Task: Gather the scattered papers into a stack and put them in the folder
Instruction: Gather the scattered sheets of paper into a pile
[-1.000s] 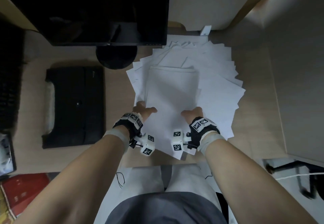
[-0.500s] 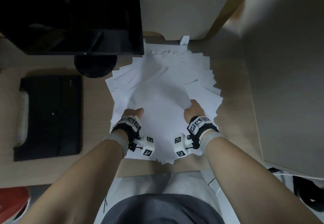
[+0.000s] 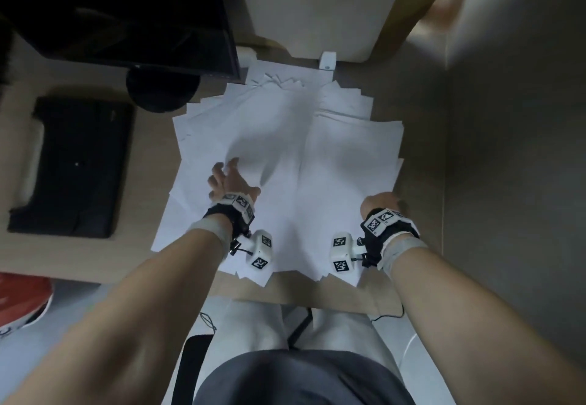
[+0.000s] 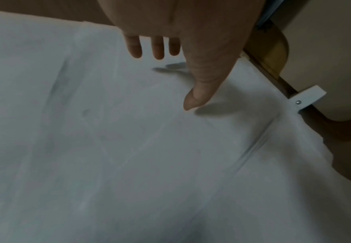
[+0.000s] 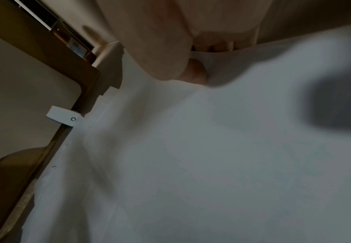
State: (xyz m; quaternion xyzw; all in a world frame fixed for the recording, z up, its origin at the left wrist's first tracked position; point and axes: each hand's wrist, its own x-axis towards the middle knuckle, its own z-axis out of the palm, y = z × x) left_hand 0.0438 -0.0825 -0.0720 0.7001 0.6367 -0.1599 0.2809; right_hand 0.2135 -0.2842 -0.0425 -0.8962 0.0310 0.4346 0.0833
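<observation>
Several white papers [image 3: 285, 151] lie fanned out across the middle of the desk. My left hand [image 3: 230, 179] is over their left half with fingers spread and straight; in the left wrist view its thumb tip [image 4: 189, 105] is just above or touching the top sheet [image 4: 129, 148]. My right hand [image 3: 380, 203] is at the pile's right edge. In the right wrist view it pinches the paper edge [image 5: 212, 54], thumb on top and fingers beneath. The black folder [image 3: 73, 170] lies closed on the desk to the left, clear of the papers.
A dark monitor [image 3: 126, 8] and its round base [image 3: 161, 91] stand at the back left. A white bracket [image 3: 327, 60] and a pale panel close off the back, and a grey partition [image 3: 507, 151] runs along the right. The pile overhangs the desk's front edge [image 3: 301, 290].
Both hands held the sheets near the middle. Now they are farther apart: the left has let go and opened, and the right has shifted to the pile's right edge.
</observation>
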